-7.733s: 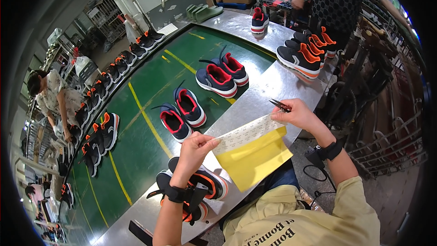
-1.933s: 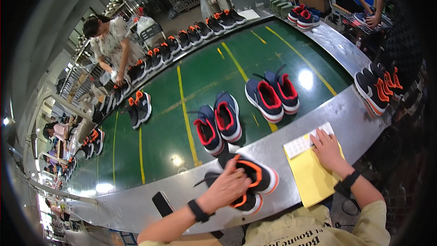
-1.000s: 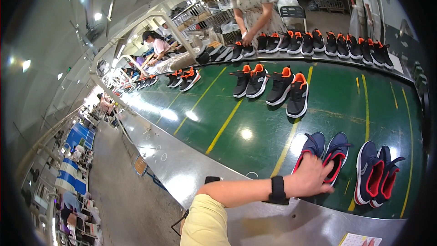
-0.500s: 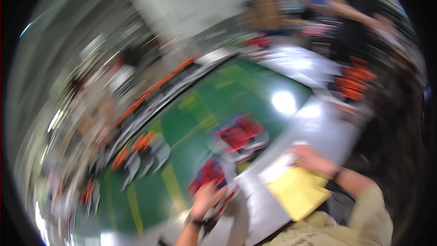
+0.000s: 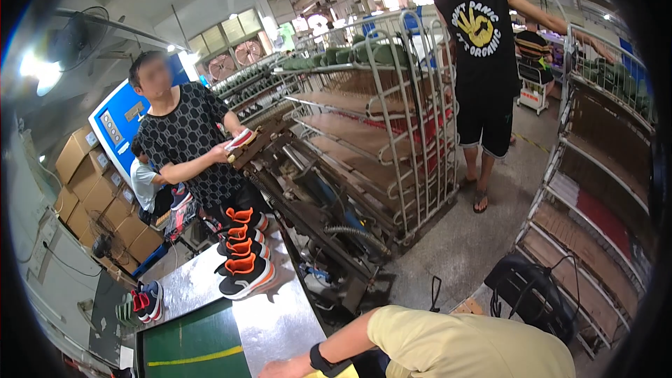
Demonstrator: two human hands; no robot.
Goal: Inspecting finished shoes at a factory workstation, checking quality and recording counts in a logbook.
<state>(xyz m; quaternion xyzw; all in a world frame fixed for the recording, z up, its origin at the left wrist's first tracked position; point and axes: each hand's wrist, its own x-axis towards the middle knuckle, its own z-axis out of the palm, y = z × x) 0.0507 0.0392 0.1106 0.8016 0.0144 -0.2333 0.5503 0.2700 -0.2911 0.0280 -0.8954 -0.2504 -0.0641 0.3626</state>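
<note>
My right hand lies low over the shiny metal table edge, a black band round its wrist. The picture's lower edge cuts off its fingers, so their hold is hidden. Beside the wrist shows a corner of yellow paper. My left hand is out of view. Beyond my hand, several black sneakers with orange collars stand in a row on the metal. A green belt with a yellow stripe runs left of my hand. Dark sneakers with red stand at its far left.
Across the table a person holds a red-and-white shoe piece at a machine. Wheeled racks with boards stand behind it. Another person reaches toward the right rack. A black bag-like object lies near me.
My view has swung up and right, from the belt to the workshop. My left hand, earlier at a red-and-blue shoe, has left the view. The right hand has shifted to the lower edge.
</note>
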